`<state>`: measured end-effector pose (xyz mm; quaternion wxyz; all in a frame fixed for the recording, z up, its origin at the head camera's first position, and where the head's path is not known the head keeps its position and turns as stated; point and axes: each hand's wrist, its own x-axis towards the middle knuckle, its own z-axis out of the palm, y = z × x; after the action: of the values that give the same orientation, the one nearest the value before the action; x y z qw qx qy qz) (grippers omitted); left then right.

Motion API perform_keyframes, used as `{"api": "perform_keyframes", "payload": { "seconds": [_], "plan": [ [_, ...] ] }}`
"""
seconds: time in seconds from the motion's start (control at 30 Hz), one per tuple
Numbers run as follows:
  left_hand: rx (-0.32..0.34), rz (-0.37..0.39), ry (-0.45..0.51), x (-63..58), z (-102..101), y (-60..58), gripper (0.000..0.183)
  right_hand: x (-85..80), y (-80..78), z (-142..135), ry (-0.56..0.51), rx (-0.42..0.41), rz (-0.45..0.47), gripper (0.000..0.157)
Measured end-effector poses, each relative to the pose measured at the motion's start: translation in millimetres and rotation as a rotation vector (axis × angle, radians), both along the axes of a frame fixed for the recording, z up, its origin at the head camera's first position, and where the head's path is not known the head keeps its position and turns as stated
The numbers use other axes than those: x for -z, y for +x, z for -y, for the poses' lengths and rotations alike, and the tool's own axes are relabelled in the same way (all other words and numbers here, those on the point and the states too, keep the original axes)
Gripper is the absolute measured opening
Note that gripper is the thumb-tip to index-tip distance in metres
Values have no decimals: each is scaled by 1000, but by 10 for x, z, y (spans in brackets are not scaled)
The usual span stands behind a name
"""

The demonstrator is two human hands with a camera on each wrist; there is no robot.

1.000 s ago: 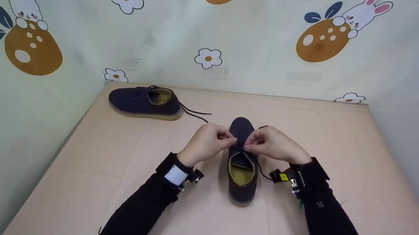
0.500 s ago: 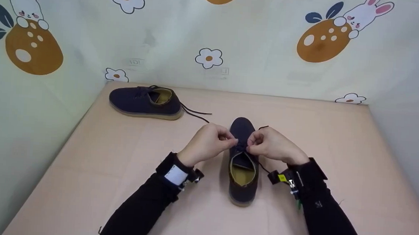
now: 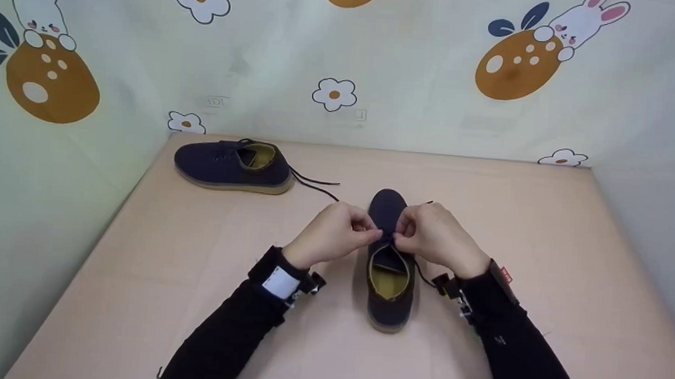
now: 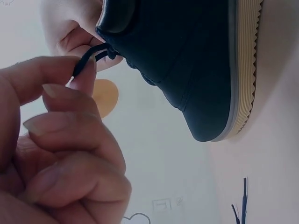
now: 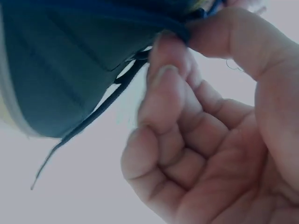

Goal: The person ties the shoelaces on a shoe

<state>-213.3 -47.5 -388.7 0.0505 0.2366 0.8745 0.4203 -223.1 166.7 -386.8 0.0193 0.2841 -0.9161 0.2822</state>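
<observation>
A dark navy lace-up shoe (image 3: 389, 314) stands upright on the table, toe pointing away from me. On its left side, my left hand (image 3: 330, 235) pinches a loop of the shoelace (image 4: 88, 58) between thumb and forefinger, seen close up in the left wrist view. From the right, my right hand (image 3: 443, 238) pinches dark lace by the knot, thumb against forefinger. In the right wrist view, one lace end (image 5: 88, 120) hangs free beside the shoe's front. Fingers partly cover the knot in the head view.
A matching shoe (image 3: 230, 165) lies at the back left, toe to the left, its loose laces (image 3: 314, 181) trailing right towards my left hand. Behind the pinkish table (image 3: 190, 297) hangs a patterned cloth backdrop (image 3: 263, 62). A small dark scrap (image 3: 159, 372) sits near the left sleeve.
My right hand shifts slightly left towards the knot, and its wrist turns and swings inward. The left hand stays almost still, keeping its pinch. Both shoes stay in place.
</observation>
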Motion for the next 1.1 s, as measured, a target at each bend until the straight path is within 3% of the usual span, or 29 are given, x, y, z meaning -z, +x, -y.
{"api": "perform_keyframes", "payload": {
  "seconds": [0.17,0.3,0.4,0.53,0.67,0.8,0.97,1.1],
  "plan": [
    [44,-10,-19,19,-5,0,13,49,13,73,15,75,-162,14],
    [53,-20,-7,25,-8,-1,12,83,10,91,14,84,-251,18],
    [69,-15,17,27,-7,-3,12,102,-6,78,-8,48,-275,18],
    [81,9,38,41,-3,-18,16,122,-43,42,-65,-11,-214,13],
    [1,6,75,81,6,-61,28,126,-59,24,-98,-69,-182,13],
    [-55,27,147,158,-7,-119,29,133,-61,28,-80,-162,-268,13],
    [16,113,189,214,-34,-152,21,136,-61,16,-38,-234,-394,12],
    [19,188,217,215,-16,-162,17,128,-60,5,-21,-257,-483,8]
  ]
}}
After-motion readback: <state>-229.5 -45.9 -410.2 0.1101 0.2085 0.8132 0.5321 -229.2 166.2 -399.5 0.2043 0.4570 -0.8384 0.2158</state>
